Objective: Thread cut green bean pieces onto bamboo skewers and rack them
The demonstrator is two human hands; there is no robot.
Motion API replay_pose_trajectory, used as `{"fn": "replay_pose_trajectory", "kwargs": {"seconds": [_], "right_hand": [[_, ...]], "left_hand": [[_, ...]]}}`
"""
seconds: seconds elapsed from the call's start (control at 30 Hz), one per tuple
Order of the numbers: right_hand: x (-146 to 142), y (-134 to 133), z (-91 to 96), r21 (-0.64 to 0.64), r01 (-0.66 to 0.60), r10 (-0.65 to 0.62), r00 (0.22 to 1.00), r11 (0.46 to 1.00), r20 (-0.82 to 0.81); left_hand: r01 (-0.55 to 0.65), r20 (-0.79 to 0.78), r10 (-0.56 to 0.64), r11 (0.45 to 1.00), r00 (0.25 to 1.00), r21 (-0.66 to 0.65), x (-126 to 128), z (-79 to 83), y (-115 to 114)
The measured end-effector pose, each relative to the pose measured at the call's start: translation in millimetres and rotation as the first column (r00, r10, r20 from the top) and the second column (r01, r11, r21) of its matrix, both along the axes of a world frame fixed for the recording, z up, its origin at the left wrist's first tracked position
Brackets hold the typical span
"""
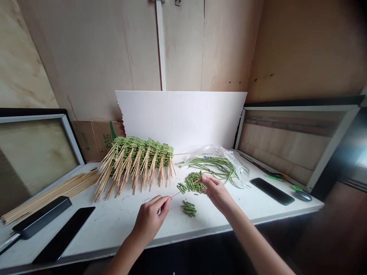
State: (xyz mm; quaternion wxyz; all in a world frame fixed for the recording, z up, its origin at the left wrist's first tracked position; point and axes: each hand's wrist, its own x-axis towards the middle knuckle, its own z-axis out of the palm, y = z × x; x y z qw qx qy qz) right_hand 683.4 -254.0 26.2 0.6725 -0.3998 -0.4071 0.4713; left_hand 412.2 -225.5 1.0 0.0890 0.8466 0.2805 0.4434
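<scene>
My left hand (153,214) pinches the blunt end of a thin bamboo skewer (176,194), which points up and right. Short cut pieces of green bean (181,187) are by the skewer's far part, seemingly threaded on it. Over there my right hand (215,191) has thumb and forefinger closed on a short green bean piece (200,175) near the tip. Behind and below the fingers lies a loose pile of cut bean pieces (191,179). A smaller heap of bean pieces (189,209) rests on the white table (218,215) between my hands.
Stacked skewers of beans (143,152) stand at the back left, sticks toward me. Bare bamboo skewers (54,191) lie farther left, near a black phone-like slab (64,235) and dark box (43,215). Long beans (212,165) in clear plastic, a phone (272,190) and mouse (303,195) are right.
</scene>
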Motion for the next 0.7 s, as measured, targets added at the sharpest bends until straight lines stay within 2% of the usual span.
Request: {"fn": "replay_pose_trajectory", "kwargs": {"seconds": [0.33, 0.57, 0.7], "right_hand": [[-2, 2, -9.7, 0.058, 0.085, -0.091, 0.991, 0.995, 0.095], [-5, 7, -20.4, 0.087, 0.134, -0.143, 0.983, 0.987, 0.112], [-7, 7, -19.2, 0.107, 0.142, -0.155, 0.98, 0.984, 0.127]], "left_hand": [[-0.007, -0.061, 0.009, 1.0, 0.998, 0.029, -4, 3.1, 2], [0.005, -0.053, -0.004, 1.0, 0.999, 0.011, -4, 2.0, 2], [0.012, -0.029, -0.012, 1.0, 1.0, -0.013, -3, 4.4, 1]]}}
